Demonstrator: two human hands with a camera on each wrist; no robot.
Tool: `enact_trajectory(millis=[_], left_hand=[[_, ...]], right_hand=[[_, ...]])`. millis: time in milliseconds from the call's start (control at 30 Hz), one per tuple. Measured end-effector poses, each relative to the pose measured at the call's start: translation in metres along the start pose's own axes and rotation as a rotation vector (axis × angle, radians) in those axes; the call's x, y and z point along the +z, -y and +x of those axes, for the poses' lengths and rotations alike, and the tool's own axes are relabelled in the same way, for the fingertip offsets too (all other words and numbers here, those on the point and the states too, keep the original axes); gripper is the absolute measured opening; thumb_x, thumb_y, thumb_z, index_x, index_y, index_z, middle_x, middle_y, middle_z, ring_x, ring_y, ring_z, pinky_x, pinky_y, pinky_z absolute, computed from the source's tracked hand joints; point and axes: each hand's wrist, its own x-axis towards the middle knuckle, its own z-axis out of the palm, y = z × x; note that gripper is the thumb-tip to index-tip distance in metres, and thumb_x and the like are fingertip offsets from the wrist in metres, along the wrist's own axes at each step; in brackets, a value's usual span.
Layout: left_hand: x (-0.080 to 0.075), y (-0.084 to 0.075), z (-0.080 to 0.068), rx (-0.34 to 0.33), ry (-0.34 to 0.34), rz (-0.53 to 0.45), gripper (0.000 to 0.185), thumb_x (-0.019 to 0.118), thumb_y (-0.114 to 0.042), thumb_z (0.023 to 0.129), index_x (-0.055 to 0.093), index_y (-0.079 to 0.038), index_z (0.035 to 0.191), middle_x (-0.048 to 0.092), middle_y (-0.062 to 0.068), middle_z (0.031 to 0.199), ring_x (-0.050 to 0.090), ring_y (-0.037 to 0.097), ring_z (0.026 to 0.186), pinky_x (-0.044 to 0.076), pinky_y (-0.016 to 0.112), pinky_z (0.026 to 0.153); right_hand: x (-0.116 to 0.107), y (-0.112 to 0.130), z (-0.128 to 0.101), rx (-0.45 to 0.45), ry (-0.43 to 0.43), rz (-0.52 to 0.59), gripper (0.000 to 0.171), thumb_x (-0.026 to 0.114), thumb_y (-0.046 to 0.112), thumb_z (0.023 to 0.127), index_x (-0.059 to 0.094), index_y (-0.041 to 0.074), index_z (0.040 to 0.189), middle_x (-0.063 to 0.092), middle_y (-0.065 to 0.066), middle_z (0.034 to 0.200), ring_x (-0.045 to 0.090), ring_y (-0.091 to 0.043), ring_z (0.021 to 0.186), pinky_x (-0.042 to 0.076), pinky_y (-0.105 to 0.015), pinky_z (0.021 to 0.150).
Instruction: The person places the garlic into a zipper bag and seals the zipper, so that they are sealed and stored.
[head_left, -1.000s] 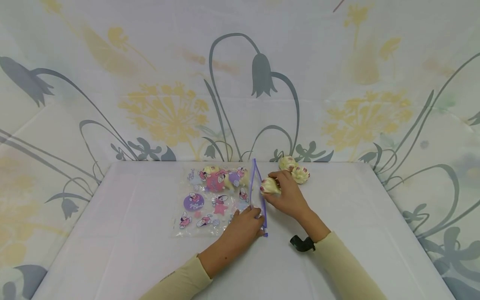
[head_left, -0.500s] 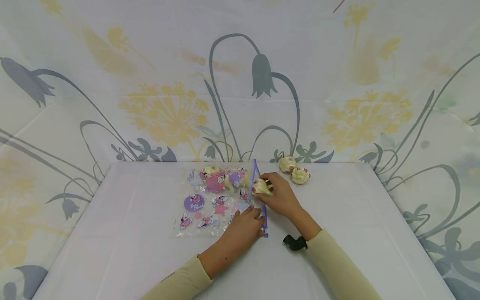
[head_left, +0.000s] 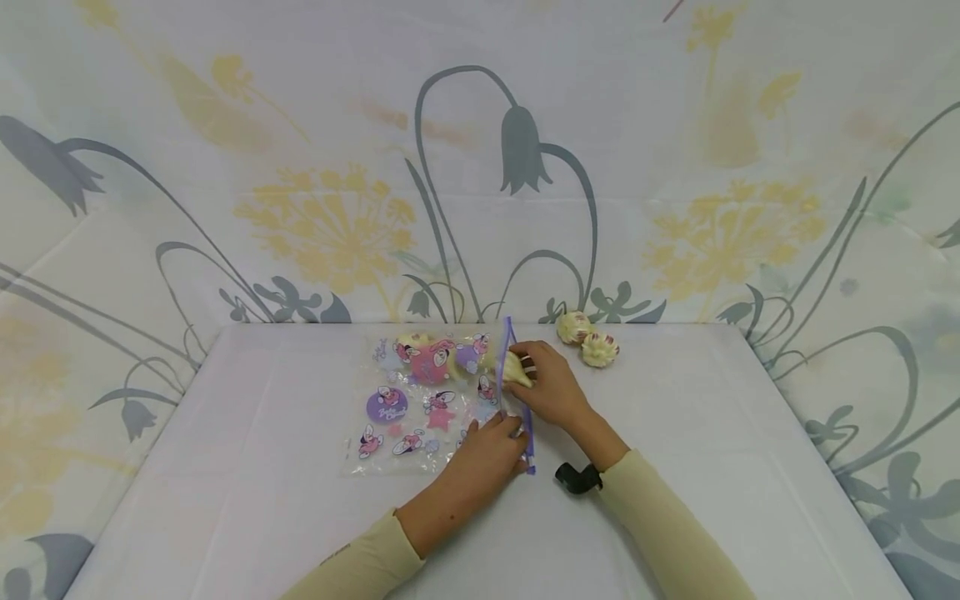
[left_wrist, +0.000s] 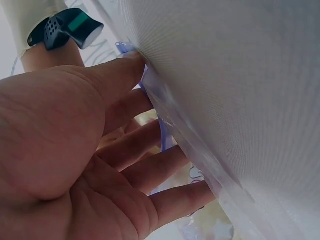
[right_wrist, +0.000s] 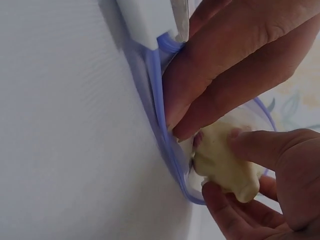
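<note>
You are putting little cream-colored toy buns into a clear zip bag (head_left: 427, 400) with pink and purple cartoon stickers, lying flat on the white table (head_left: 225, 500). Your right hand (head_left: 551, 387) pinches one bun (head_left: 514, 367) and pokes it into the bag's purple mouth (head_left: 517, 392). Your left hand (head_left: 487, 454), at about 7 o'clock from the bun, holds the purple edge up with bent fingers (left_wrist: 150, 172) tucked into the opening. Some buns seem to be inside the bag already, at its far end. Two more buns (head_left: 587, 339) wait at 2 o'clock from your right hand. I think you next need to push this bun deeper and let go, while the mouth is held wide.
</note>
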Motion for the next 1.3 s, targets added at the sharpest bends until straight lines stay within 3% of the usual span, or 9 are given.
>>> enact_trajectory(millis=[233, 467, 667, 767, 1067, 1300], left_hand=[[0.0, 0.0, 0.0, 0.01, -0.003, 0.013, 0.038, 0.072, -0.04, 0.101, 0.076, -0.016, 0.131, 0.065, 0.001, 0.138, 0.06, 0.026, 0.136, 0.058, 0.057, 0.1], [0.001, -0.001, 0.001, 0.017, -0.018, 0.009, 0.038, 0.073, -0.039, 0.1, 0.076, -0.015, 0.13, 0.066, 0.002, 0.137, 0.061, 0.026, 0.136, 0.058, 0.057, 0.1], [0.001, -0.002, 0.001, 0.017, -0.029, 0.019, 0.038, 0.075, -0.039, 0.099, 0.077, -0.016, 0.129, 0.066, 0.001, 0.136, 0.061, 0.025, 0.135, 0.058, 0.057, 0.099], [0.001, -0.003, 0.0, 0.012, -0.026, 0.017, 0.038, 0.075, -0.039, 0.099, 0.077, -0.016, 0.129, 0.066, 0.001, 0.135, 0.061, 0.025, 0.135, 0.058, 0.057, 0.1], [-0.001, -0.001, 0.001, 0.003, -0.003, 0.003, 0.039, 0.073, -0.038, 0.1, 0.076, -0.015, 0.131, 0.065, 0.002, 0.139, 0.06, 0.027, 0.137, 0.058, 0.057, 0.1], [-0.002, 0.0, 0.001, -0.009, 0.021, -0.024, 0.04, 0.073, -0.039, 0.1, 0.076, -0.016, 0.133, 0.065, 0.003, 0.141, 0.059, 0.029, 0.139, 0.057, 0.059, 0.101]], right_hand=[[0.007, -0.001, 0.011, 0.074, -0.003, 0.023, 0.049, 0.082, 0.002, 0.088, 0.06, -0.006, 0.131, 0.066, -0.022, 0.126, 0.071, -0.036, 0.112, 0.061, -0.042, 0.096], [0.014, -0.005, 0.021, 0.058, -0.026, 0.057, 0.044, 0.082, 0.002, 0.088, 0.06, -0.007, 0.124, 0.064, -0.022, 0.122, 0.068, -0.036, 0.114, 0.061, -0.041, 0.097], [0.015, -0.007, 0.027, 0.058, -0.042, -0.008, 0.041, 0.085, 0.006, 0.086, 0.06, -0.003, 0.117, 0.065, -0.018, 0.11, 0.07, -0.031, 0.099, 0.062, -0.042, 0.088], [0.014, -0.007, 0.025, 0.041, -0.031, -0.024, 0.043, 0.084, 0.008, 0.086, 0.061, -0.004, 0.121, 0.065, -0.019, 0.112, 0.071, -0.032, 0.097, 0.062, -0.043, 0.087], [0.0, -0.004, 0.007, 0.024, 0.044, -0.013, 0.061, 0.085, 0.005, 0.087, 0.057, -0.007, 0.14, 0.063, -0.022, 0.128, 0.071, -0.034, 0.113, 0.059, -0.042, 0.1], [-0.017, 0.0, -0.002, -0.022, 0.024, -0.044, 0.064, 0.088, 0.013, 0.086, 0.059, -0.005, 0.14, 0.064, -0.022, 0.13, 0.067, -0.037, 0.12, 0.057, -0.047, 0.104]])
